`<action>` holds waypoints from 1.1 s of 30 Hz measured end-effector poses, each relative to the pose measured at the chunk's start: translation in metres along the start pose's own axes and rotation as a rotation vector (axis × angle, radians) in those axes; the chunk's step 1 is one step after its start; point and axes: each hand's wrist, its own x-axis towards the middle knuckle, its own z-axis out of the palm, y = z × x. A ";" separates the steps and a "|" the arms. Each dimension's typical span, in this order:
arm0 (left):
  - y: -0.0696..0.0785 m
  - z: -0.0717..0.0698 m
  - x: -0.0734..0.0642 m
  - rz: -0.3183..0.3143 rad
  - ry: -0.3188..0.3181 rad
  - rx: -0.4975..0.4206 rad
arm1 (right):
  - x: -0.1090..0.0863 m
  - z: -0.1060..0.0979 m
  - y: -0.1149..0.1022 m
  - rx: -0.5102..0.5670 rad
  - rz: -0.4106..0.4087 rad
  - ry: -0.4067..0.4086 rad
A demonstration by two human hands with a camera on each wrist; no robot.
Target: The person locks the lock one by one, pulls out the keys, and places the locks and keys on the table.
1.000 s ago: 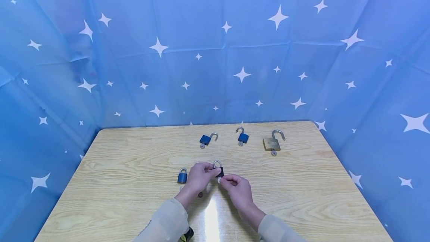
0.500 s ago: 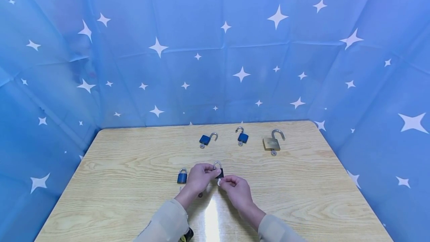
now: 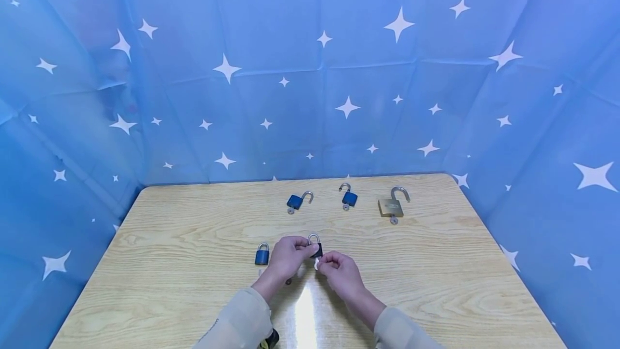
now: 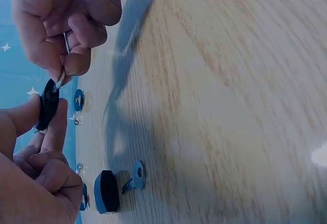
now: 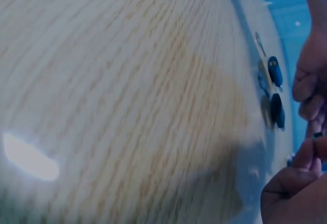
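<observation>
In the head view my left hand pinches a small black padlock, its shackle pointing up and seated in the body. A key sticks out from the padlock's lower end, and the thumb and fingers of my right hand pinch its head. From the left wrist, the black padlock appears edge-on between thumb and fingers, raised off the table. A blue padlock with a seated shackle rests left of my left hand. Beside a dark padlock lies a loose key.
Along the far side lie two blue padlocks, one left and one right, and a larger brass padlock, all with swung-out shackles and keys inserted. A black-and-yellow item shows partly under the left sleeve. Starry blue cloth surrounds the table.
The key's pale head looked round before and now appears narrower, turned between my right fingers. My left hand holds the black padlock in nearly the same place.
</observation>
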 end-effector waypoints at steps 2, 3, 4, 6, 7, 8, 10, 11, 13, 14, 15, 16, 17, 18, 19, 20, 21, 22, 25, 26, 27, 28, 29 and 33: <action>0.001 0.000 0.000 0.004 0.000 -0.001 | -0.001 -0.001 -0.001 -0.007 -0.003 -0.024; 0.001 0.000 0.000 0.006 0.005 0.001 | -0.002 -0.002 -0.001 -0.014 -0.006 -0.037; 0.001 0.000 0.000 0.009 0.012 0.005 | -0.004 -0.002 -0.001 -0.024 -0.009 -0.049; 0.002 0.000 0.001 0.012 0.021 0.007 | -0.006 -0.003 -0.001 -0.045 -0.019 -0.071; 0.003 0.000 0.001 0.013 0.025 0.006 | -0.006 -0.003 -0.001 -0.054 -0.023 -0.079; 0.003 0.000 0.002 0.016 0.032 0.005 | -0.007 -0.003 -0.001 -0.061 -0.030 -0.082; 0.004 0.000 0.002 0.009 0.034 0.001 | -0.007 -0.003 0.000 -0.072 -0.037 -0.084; 0.004 0.000 0.002 0.006 0.031 -0.001 | -0.007 -0.003 0.000 -0.077 -0.039 -0.083; 0.004 -0.001 0.002 0.002 0.029 0.003 | -0.007 -0.004 0.000 -0.090 -0.040 -0.079; 0.005 -0.002 0.002 0.001 0.030 0.008 | -0.007 -0.004 0.000 -0.097 -0.041 -0.078; 0.005 -0.002 0.002 0.000 0.031 0.011 | -0.007 -0.004 0.000 -0.104 -0.042 -0.076; 0.004 -0.003 0.003 0.002 0.033 0.018 | -0.007 -0.005 0.000 -0.113 -0.046 -0.075; 0.004 -0.003 0.003 0.004 0.035 0.026 | -0.007 -0.005 0.001 -0.120 -0.049 -0.076; 0.004 -0.004 0.003 0.012 0.038 0.037 | -0.007 -0.006 0.001 -0.126 -0.052 -0.079; 0.005 -0.006 0.003 0.013 0.037 0.041 | -0.007 -0.006 0.001 -0.131 -0.056 -0.083; 0.005 -0.007 0.003 0.015 0.036 0.047 | -0.007 -0.007 0.001 -0.142 -0.056 -0.088; 0.005 -0.008 0.003 0.014 0.036 0.054 | -0.007 -0.008 0.000 -0.148 -0.055 -0.093; 0.006 -0.010 0.003 0.014 0.037 0.063 | -0.008 -0.008 -0.001 -0.155 -0.054 -0.100; 0.007 -0.013 0.003 0.001 0.044 0.100 | -0.008 -0.010 -0.002 -0.189 -0.056 -0.123; 0.007 -0.014 0.003 0.000 0.053 0.124 | -0.009 -0.011 -0.003 -0.200 -0.055 -0.131; 0.008 -0.015 0.003 -0.004 0.062 0.149 | -0.009 -0.012 -0.004 -0.208 -0.056 -0.139; 0.008 -0.016 0.003 -0.002 0.070 0.171 | -0.009 -0.012 -0.004 -0.219 -0.058 -0.147; 0.008 -0.017 0.003 -0.004 0.074 0.195 | -0.010 -0.012 -0.004 -0.230 -0.060 -0.155; 0.006 -0.016 0.004 0.007 0.078 0.261 | -0.011 -0.014 -0.004 -0.254 -0.054 -0.179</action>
